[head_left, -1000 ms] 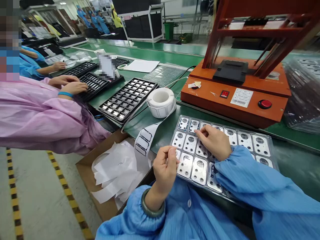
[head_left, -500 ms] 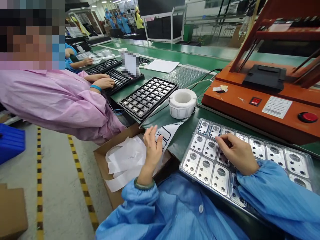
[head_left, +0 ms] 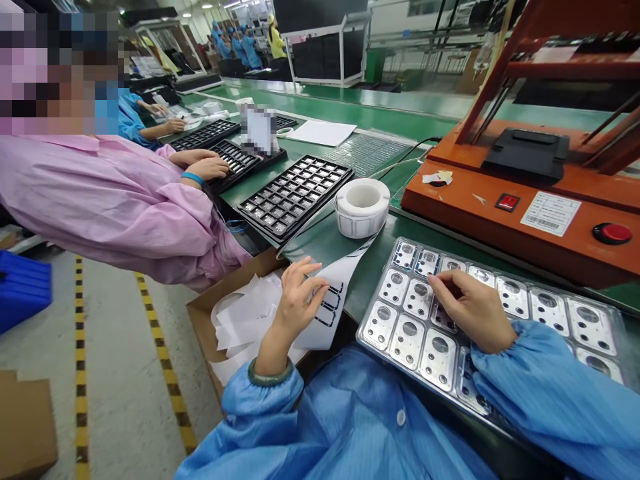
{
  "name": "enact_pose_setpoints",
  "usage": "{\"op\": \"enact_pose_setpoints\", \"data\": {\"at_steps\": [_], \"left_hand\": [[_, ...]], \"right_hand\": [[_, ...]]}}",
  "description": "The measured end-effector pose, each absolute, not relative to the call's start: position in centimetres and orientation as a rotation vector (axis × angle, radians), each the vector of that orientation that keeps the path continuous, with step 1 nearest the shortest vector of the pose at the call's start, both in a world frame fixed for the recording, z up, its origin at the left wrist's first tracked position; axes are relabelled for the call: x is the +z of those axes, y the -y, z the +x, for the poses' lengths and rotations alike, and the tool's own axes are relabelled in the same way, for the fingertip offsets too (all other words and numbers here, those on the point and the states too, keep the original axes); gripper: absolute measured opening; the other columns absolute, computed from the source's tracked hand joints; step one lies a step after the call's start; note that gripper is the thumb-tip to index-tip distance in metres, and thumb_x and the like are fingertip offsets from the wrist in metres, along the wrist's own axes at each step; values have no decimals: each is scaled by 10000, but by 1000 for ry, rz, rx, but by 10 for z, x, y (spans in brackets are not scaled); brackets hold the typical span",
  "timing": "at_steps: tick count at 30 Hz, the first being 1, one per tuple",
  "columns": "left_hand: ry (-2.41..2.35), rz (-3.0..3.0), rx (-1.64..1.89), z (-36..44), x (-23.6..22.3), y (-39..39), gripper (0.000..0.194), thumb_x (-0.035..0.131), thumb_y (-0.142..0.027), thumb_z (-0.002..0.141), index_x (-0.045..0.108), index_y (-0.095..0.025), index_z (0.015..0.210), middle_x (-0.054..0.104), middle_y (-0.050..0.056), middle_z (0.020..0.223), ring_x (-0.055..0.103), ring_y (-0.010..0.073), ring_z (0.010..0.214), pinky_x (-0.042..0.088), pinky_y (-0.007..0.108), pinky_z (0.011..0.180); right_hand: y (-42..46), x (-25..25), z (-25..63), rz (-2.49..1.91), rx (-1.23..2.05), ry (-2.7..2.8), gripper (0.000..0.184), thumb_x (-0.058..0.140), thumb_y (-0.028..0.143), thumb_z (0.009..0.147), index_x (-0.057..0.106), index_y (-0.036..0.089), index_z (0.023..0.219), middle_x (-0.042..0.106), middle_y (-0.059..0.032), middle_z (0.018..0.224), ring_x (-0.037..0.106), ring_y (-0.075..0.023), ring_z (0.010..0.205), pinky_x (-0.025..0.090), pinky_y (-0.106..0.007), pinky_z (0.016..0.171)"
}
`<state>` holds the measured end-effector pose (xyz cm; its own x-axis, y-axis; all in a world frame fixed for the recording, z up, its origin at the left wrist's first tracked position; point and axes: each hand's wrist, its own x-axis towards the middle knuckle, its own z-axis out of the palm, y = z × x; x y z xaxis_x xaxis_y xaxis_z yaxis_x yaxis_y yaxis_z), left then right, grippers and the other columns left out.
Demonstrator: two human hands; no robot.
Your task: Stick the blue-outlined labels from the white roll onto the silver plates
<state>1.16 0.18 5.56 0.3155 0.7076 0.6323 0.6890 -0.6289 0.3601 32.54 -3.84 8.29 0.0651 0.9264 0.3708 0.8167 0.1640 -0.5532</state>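
Observation:
My left hand [head_left: 293, 303] has thumb and forefinger pinched at a white backing strip [head_left: 336, 280] with black frame-shaped stickers. Whether a sticker is lifting there is unclear. The strip runs down from a white roll [head_left: 363, 208]. My right hand [head_left: 473, 307] is over a clear plastic tray [head_left: 367, 327] of silvery metal plates, each with a large round opening and smaller dark holes. Its thumb and forefinger are pressed together beside a plate with a blue-black border [head_left: 427, 262]; anything between them is too small to make out. Another bordered plate [head_left: 404, 254] sits in the corner pocket.
A cardboard box [head_left: 205, 320] of discarded white backing paper [head_left: 250, 310] stands left of my lap. Beyond the roll lies a black compartment tray [head_left: 297, 197]. An orange machine [head_left: 465, 200] stands behind the clear tray. A person in pink [head_left: 115, 200] works at the left.
My left hand has turned and gone from spread fingers to a pinch at the strip. The strip's lower part has swung out flatter, showing more. My right hand has barely moved.

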Motion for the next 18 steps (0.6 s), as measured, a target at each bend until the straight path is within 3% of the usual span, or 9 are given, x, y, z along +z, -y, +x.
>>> {"op": "enact_pose_setpoints", "data": {"at_steps": [5,8,12,15,18], "left_hand": [[-1206,2261,1494,3,70,39,80,547,-125,794,529,-202,791,626,84,1102,591,226,1052,483,472,937],[-1095,2200,1557,10,81,53,91,489,-128,785,480,-217,764,644,44,859,620,201,850,509,485,873],[-938,2364,1336,36,101,55,130,478,-119,732,476,-230,799,568,-8,664,564,159,610,526,447,790],[-830,2525,1144,60,113,51,125,479,-110,704,478,-216,770,547,-3,640,529,152,587,515,395,733],[-764,2645,1017,80,118,49,99,458,-115,711,491,-201,747,558,19,635,517,162,591,492,373,680]], "right_hand": [[42,83,322,-1540,146,1877,256,506,387,907,616,191,784,622,-10,646,588,-157,568,434,-277,560],[45,87,320,-1443,123,1980,209,499,328,919,618,195,810,637,-19,672,618,-170,619,448,-281,584],[56,99,312,-1182,94,2074,121,522,240,904,618,193,961,679,-69,820,644,-184,735,497,-292,651],[68,108,301,-930,68,2151,191,546,204,882,601,178,1063,683,-90,878,636,-175,738,504,-280,627],[75,113,292,-827,20,2219,161,547,198,883,608,161,1027,674,-71,818,605,-156,672,464,-262,569]]}}
